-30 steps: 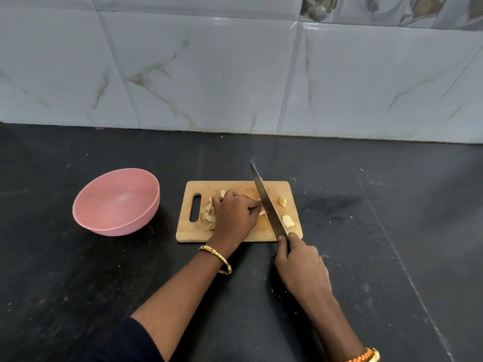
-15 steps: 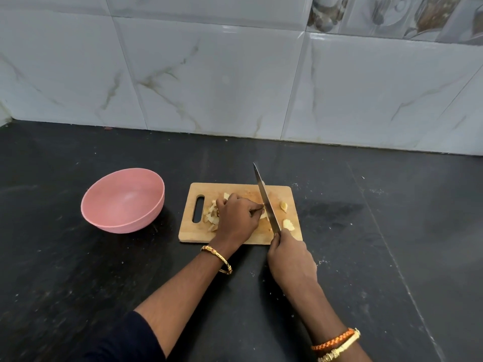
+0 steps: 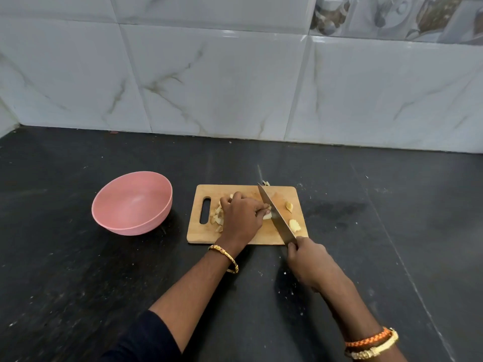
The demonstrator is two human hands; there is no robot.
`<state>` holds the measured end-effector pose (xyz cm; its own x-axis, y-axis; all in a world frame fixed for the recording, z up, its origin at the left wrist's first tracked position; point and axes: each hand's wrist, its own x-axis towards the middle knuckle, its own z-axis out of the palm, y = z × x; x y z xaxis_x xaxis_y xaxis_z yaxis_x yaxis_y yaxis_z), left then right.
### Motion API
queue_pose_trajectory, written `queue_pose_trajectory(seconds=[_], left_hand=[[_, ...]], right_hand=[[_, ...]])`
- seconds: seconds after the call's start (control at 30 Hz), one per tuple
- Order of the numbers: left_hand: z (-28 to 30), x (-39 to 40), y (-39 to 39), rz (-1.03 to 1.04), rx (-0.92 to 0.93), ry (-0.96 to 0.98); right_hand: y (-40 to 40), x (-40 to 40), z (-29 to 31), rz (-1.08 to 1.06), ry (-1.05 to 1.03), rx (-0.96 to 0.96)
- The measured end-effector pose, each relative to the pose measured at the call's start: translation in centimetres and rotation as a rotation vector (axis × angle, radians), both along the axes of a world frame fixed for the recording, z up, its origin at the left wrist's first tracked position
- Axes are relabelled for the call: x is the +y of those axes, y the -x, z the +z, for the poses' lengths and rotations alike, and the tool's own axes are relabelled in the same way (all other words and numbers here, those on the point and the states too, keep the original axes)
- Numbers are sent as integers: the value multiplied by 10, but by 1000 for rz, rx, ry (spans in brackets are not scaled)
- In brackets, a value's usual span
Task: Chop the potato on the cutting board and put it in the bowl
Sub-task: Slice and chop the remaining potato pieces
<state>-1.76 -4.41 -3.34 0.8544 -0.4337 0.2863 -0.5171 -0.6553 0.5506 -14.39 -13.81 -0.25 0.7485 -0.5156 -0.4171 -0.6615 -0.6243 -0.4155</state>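
Note:
A wooden cutting board point(image 3: 230, 192) lies on the black counter. My left hand point(image 3: 241, 218) presses down on a heap of cut potato pieces point(image 3: 217, 215) on the board, fingertips pinching a pale piece right at the blade. My right hand point(image 3: 309, 262) grips the handle of a long knife point(image 3: 275, 215), whose blade slants across the board with its tip toward the far edge. Two loose potato chunks point(image 3: 294, 225) lie right of the blade. The pink bowl point(image 3: 132, 203) stands left of the board with nothing visible inside.
The black stone counter point(image 3: 379, 231) stretches wide on all sides. A small scrap of potato point(image 3: 266, 183) lies just beyond the board's far edge. A white marble-tiled wall point(image 3: 235, 79) closes the back, meeting a side wall at the far left corner.
The knife stays against the potato under my left fingers, shifting only slightly. The camera view has tilted up, showing more wall and my right wrist bands.

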Motion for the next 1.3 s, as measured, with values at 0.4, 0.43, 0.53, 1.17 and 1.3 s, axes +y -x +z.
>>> queue_pose_trajectory(seconds=[0.4, 0.43, 0.53, 1.17, 1.3], left_hand=[[6, 6, 10, -82, -50, -213], [4, 8, 14, -76, -59, -222], [2, 15, 17, -45, -54, -225], [6, 15, 14, -54, -37, -173], [9, 13, 13, -81, -38, -212]], right_hand=[[14, 2, -7, -140, -48, -361], [12, 3, -9, -128, -40, -353], [9, 10, -14, -109, -4, -347], [-6, 20, -16, -129, 37, -286], [-10, 20, -10, -109, 63, -255]])
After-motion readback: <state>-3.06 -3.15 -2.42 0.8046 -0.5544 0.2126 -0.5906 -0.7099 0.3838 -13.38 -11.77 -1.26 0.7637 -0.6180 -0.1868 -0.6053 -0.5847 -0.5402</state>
